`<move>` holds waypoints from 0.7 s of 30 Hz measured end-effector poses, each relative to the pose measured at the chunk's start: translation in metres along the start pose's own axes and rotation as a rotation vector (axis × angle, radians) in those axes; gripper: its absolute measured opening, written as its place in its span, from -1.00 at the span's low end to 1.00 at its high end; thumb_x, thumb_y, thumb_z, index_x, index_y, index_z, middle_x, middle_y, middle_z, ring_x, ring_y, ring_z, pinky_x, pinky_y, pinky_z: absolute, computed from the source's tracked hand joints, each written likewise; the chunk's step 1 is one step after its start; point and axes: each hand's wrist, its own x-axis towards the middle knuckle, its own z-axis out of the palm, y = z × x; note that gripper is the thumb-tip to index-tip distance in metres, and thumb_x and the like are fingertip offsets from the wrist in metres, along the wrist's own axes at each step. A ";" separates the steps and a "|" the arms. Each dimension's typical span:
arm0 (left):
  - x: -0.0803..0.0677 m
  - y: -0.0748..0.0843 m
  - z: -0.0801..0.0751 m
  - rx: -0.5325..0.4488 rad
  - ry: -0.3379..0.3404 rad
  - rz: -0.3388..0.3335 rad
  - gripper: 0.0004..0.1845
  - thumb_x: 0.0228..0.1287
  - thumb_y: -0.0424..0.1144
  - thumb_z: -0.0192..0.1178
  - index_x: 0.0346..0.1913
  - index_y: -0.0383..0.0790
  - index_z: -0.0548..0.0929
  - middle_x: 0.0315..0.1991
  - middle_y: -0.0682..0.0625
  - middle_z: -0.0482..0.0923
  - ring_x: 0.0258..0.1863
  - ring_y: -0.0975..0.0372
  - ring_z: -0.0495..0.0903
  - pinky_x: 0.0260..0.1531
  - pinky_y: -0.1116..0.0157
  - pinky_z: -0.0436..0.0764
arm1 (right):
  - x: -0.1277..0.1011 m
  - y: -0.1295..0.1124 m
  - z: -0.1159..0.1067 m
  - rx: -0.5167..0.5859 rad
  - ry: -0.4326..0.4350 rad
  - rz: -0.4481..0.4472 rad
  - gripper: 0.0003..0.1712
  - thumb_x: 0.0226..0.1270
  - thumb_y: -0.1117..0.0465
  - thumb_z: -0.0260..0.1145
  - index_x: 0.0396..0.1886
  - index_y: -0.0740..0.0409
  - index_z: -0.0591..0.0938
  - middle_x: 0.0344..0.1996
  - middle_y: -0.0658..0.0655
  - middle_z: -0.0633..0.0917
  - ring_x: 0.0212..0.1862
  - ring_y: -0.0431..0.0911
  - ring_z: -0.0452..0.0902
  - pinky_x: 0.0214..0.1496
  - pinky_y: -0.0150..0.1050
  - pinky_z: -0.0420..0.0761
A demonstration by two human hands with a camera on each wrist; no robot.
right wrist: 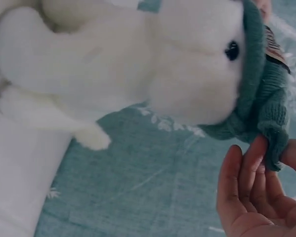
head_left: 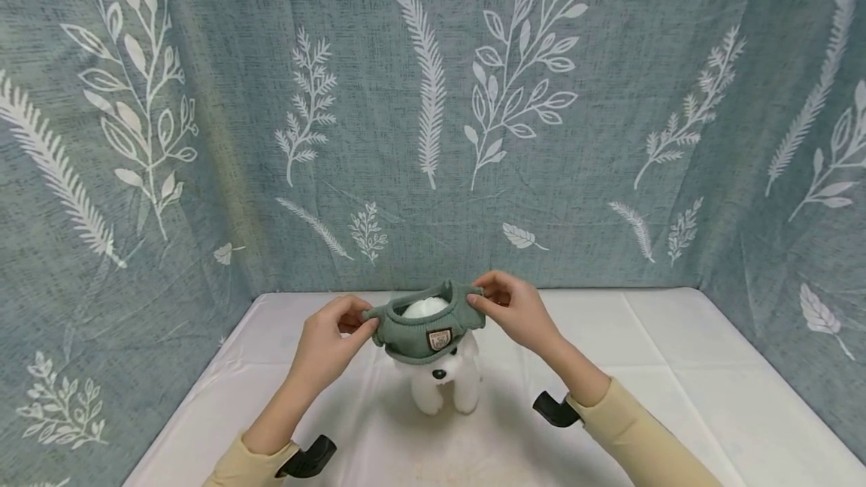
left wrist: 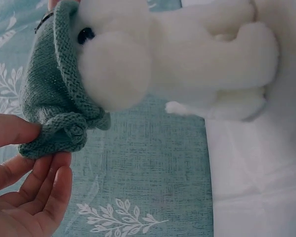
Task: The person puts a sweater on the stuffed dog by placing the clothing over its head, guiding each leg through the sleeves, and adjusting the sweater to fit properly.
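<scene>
A white plush dog point(head_left: 428, 389) stands upright on the table, its black nose and an eye showing. Around the top of its head sits a small green knitted sweater point(head_left: 413, 339) with a patch on its front. White fur shows through the neck opening. My left hand point(head_left: 330, 340) pinches one sleeve of the sweater between thumb and fingers, as the left wrist view shows with that hand point(left wrist: 29, 187). On the other side my right hand point(head_left: 516, 308) pinches the opposite sleeve; in the right wrist view its thumb and fingers point(right wrist: 251, 158) grip the knit edge.
A white cloth point(head_left: 609, 367) covers the table. Behind and on both sides hang blue-green curtains point(head_left: 379, 96) with white leaf prints. A black wrist mount point(head_left: 307, 457) sticks out from the left cuff, another black mount point(head_left: 556, 409) from the right.
</scene>
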 end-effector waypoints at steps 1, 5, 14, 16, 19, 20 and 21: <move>0.000 0.000 0.000 0.001 -0.005 -0.003 -0.89 0.15 -0.32 0.32 -0.25 -0.13 0.65 -0.41 0.07 0.58 -0.38 0.27 0.60 -0.33 0.38 0.60 | 0.000 -0.001 0.000 0.004 0.000 0.004 -0.76 0.27 0.07 0.32 -0.12 0.04 0.63 -0.36 0.04 0.65 -0.38 -0.17 0.56 -0.37 -0.28 0.54; 0.000 0.002 0.000 0.002 -0.041 -0.034 -0.89 0.18 -0.31 0.31 -0.23 -0.17 0.65 -0.39 0.04 0.58 -0.37 0.26 0.59 -0.31 0.36 0.60 | -0.001 0.000 0.002 0.014 -0.005 0.048 -0.78 0.26 0.10 0.33 -0.14 0.06 0.65 -0.39 0.06 0.63 -0.40 -0.18 0.54 -0.39 -0.29 0.52; -0.002 -0.005 0.010 -0.023 -0.163 -0.167 -0.89 0.22 -0.24 0.28 -0.20 -0.14 0.64 -0.38 0.02 0.58 -0.37 0.28 0.57 -0.30 0.32 0.56 | -0.004 0.014 0.011 0.055 -0.008 0.260 -0.79 0.26 0.15 0.32 -0.15 0.12 0.64 -0.46 0.05 0.66 -0.43 -0.17 0.61 -0.30 -0.27 0.64; -0.003 -0.005 0.010 -0.021 -0.177 -0.173 -0.88 0.23 -0.23 0.27 -0.20 -0.14 0.64 -0.38 0.03 0.58 -0.37 0.28 0.56 -0.30 0.31 0.56 | -0.005 0.015 0.011 0.063 -0.013 0.266 -0.78 0.27 0.15 0.31 -0.13 0.14 0.64 -0.45 0.06 0.67 -0.42 -0.13 0.63 -0.28 -0.26 0.65; -0.004 -0.004 0.010 -0.007 -0.176 -0.158 -0.85 0.25 -0.20 0.26 -0.17 -0.15 0.63 -0.35 0.03 0.58 -0.33 0.27 0.57 -0.28 0.31 0.56 | -0.006 0.017 0.011 0.080 -0.017 0.262 -0.75 0.29 0.14 0.30 -0.11 0.16 0.63 -0.43 0.08 0.68 -0.40 -0.12 0.64 -0.27 -0.26 0.66; -0.005 -0.004 0.010 -0.003 -0.164 -0.148 -0.83 0.25 -0.18 0.26 -0.15 -0.15 0.62 -0.33 0.03 0.58 -0.31 0.25 0.57 -0.27 0.29 0.57 | -0.007 0.018 0.010 0.088 -0.020 0.261 -0.73 0.30 0.13 0.29 -0.09 0.17 0.62 -0.42 0.08 0.68 -0.39 -0.11 0.64 -0.26 -0.26 0.66; -0.006 -0.004 0.009 -0.003 -0.146 -0.135 -0.80 0.25 -0.17 0.26 -0.12 -0.15 0.61 -0.30 0.02 0.58 -0.28 0.23 0.58 -0.25 0.27 0.58 | -0.008 0.018 0.010 0.096 -0.021 0.259 -0.71 0.31 0.11 0.28 -0.07 0.18 0.61 -0.40 0.08 0.69 -0.38 -0.11 0.65 -0.24 -0.26 0.66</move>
